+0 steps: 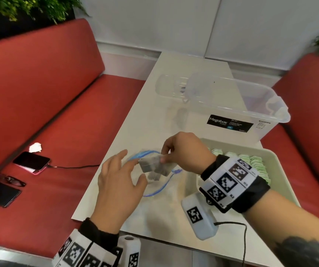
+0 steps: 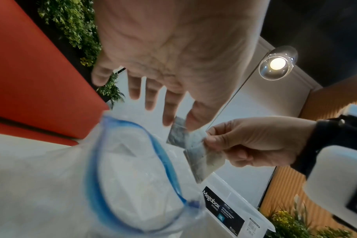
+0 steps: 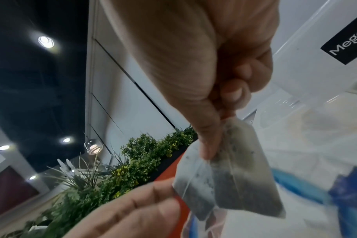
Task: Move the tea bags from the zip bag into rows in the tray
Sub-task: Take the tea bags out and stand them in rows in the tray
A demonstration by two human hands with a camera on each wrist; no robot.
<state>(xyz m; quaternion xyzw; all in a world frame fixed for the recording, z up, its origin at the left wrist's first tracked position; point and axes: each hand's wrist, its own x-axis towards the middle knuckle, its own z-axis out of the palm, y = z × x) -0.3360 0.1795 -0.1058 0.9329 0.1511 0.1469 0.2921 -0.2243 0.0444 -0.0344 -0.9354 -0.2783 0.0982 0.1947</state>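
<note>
My right hand (image 1: 166, 157) pinches a small bunch of grey tea bags (image 1: 152, 166) by their top edge, just above the open mouth of the clear zip bag (image 1: 162, 185) with its blue zip rim. The same tea bags (image 3: 230, 185) dangle from thumb and fingers in the right wrist view. My left hand (image 1: 135, 170) hovers beside them with fingers spread, its index tip at the bunch's left edge and gripping nothing. The zip bag (image 2: 132, 177) lies on the white table, mouth gaping. The pale tray (image 1: 277, 170) stands to the right, with rows of green-tagged tea bags (image 1: 254, 162) in it.
A clear Megabox storage box (image 1: 231, 108) stands behind the tray. On the red bench at the left lie two phones (image 1: 31, 162), glasses (image 1: 12, 181), a crumpled paper (image 1: 35, 147) and a cable. The table's near edge runs below my wrists.
</note>
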